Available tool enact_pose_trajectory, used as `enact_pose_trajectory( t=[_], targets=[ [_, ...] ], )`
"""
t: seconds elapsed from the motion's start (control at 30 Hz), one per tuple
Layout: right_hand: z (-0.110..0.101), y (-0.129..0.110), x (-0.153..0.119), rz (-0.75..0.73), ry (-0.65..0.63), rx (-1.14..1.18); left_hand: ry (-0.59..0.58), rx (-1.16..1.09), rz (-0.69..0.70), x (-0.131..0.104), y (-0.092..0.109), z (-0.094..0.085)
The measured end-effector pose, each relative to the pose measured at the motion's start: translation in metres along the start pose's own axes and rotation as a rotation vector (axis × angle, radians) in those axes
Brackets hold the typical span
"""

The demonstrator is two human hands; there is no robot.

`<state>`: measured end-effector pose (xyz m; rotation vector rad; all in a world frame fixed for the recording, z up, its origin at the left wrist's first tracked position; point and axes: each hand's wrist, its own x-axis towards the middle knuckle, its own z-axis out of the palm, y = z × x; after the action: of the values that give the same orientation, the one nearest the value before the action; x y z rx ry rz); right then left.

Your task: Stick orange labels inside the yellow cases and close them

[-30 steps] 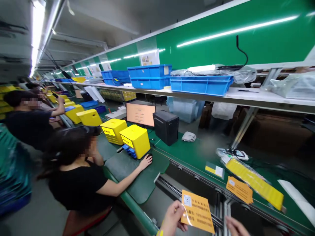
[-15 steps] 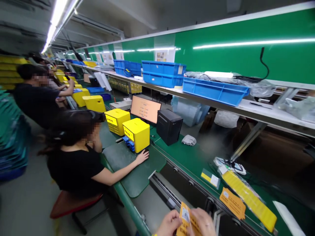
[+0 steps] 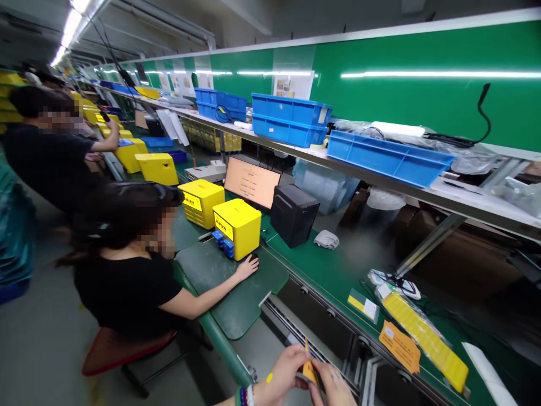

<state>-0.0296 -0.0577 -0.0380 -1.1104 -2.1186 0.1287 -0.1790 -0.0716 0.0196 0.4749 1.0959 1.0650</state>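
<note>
At the bottom of the head view my left hand [image 3: 286, 369] pinches an orange printed card [image 3: 310, 372], which now stands nearly edge-on. My right hand [image 3: 336, 386] closes on the same card from the other side; its lower part is cut off by the frame. A yellow dot sticks to my left hand near the wrist, above beaded bracelets [image 3: 245, 396]. To the right on the green bench lie several similar orange cards [image 3: 399, 345]. Beside them is a row of yellow pieces in clear plastic [image 3: 426, 338].
A seated co-worker [image 3: 127, 282] at the left rests a hand on a mouse [image 3: 252, 258]. Two yellow boxes [image 3: 236, 228], a monitor [image 3: 252, 180] and a black computer case [image 3: 295, 214] stand on the bench. Blue bins [image 3: 389, 158] line the shelf above.
The orange card has turned from its printed face to nearly edge-on. My hands have come closer together and my left wrist now shows. The view has shifted slightly.
</note>
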Motion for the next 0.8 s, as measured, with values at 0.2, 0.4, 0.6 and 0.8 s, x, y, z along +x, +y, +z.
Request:
enact_pose_trajectory(
  t=[0.2, 0.4, 0.6, 0.8],
  targets=[
    [0.026, -0.026, 0.01, 0.024, -0.007, 0.016, 0.014, 0.276, 0.146, 0.014, -0.012, -0.033],
    [0.034, -0.033, 0.007, 0.131, -0.148, 0.113, -0.031, 0.936, 0.436, -0.004, -0.007, -0.059],
    [0.052, -0.038, 0.0, 0.401, -0.256, 0.293, -0.086, 1.382, 0.635, -0.017, 0.005, -0.075],
    [0.094, -0.004, -0.011, 0.499, -0.653, 0.323, 0.058, 1.269, 0.481, -0.024, 0.012, -0.116]
  ],
)
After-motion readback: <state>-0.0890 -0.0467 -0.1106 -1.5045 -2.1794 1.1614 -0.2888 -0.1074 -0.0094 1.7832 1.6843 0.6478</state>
